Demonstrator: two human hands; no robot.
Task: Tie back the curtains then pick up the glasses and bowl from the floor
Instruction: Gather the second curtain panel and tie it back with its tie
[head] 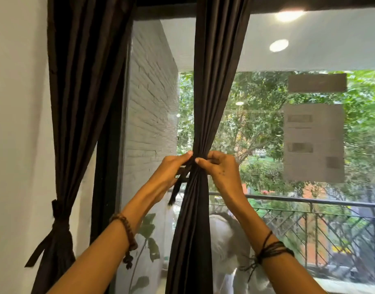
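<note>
Both hands pinched the tie (180,179) around the middle curtain (205,115): left hand (171,168) and right hand (219,169), fingers curled on it. The left curtain (80,102) hung tied.

no floor or table in shot, just a wall (16,124) and window (267,60) with two dark curtains (205,209) hanging.

The gathered middle curtain (203,102) is flanked by open gaps on both sides, closed behind by the window glass (267,145). Leftward passage is bounded by the tied left curtain (80,92) and the wall (16,124).
</note>
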